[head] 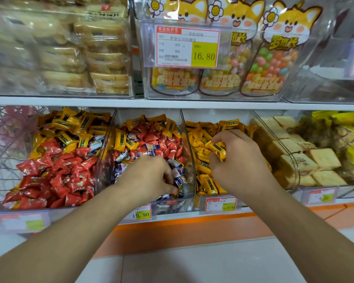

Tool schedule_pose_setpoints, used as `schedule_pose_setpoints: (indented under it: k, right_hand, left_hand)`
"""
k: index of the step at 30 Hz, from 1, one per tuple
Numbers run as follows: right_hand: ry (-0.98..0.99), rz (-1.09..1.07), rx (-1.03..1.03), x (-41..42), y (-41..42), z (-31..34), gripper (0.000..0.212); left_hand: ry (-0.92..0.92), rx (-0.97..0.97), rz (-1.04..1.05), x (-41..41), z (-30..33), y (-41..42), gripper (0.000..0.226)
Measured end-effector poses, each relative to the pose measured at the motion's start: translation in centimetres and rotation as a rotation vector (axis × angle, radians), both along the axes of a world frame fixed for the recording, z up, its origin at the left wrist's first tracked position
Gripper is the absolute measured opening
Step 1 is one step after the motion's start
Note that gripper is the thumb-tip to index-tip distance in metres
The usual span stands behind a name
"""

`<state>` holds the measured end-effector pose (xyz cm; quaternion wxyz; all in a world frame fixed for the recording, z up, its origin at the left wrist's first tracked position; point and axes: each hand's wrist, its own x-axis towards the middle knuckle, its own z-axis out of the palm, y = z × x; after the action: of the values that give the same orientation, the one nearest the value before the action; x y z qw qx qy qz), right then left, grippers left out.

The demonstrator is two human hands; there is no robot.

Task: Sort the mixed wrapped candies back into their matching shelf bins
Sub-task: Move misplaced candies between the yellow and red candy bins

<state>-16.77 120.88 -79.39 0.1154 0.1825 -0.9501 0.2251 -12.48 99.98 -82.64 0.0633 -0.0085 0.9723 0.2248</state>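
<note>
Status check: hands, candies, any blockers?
Left hand pinching purple-white candies in the mixed middle bin. Right hand gripping yellow candies over the yellow bin. Nothing in the way.

yellow candies [209, 139], red candies [55, 176], purple-white candies [177, 174], orange shelf edge [172, 225]

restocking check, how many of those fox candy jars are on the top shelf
3 fox candy jars, side by side in the clear upper bin: left behind the price tag, middle, right. More may be hidden behind.

Mixed wrapped candies [151, 139] in bins [189, 139]
</note>
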Motion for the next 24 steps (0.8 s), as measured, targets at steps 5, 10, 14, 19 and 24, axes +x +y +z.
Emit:
schedule_pose_setpoints:
  k: [5,10,14,19,24]
  right_hand:
    - [-0.005,0.025,-0.020,-0.1,-0.1,-0.2,0.030]
    - [-0.031,0.046,-0.023,0.0,0.0,-0.2,0.030]
    - [-0.029,0.121,-0.023,0.3,-0.1,0.2,0.033]
    - [-0.059,0.355,0.015,1.3,-0.9,0.6,0.044]
    - [0.000,0.336,0.025,1.6,-1.1,0.6,0.028]
  left_hand:
    - [-0.003,-0.038,-0.038,-0.4,-0.6,0.4,0.009]
    - [0.040,0.142,0.039,-0.1,0.2,-0.5,0.014]
    - [0.086,0.305,0.100,0.9,2.0,-1.8,0.016]
    - [0.145,0.585,0.093,2.0,4.1,-2.2,0.010]
    - [0.169,0.726,0.058,2.0,4.3,-1.6,0.008]
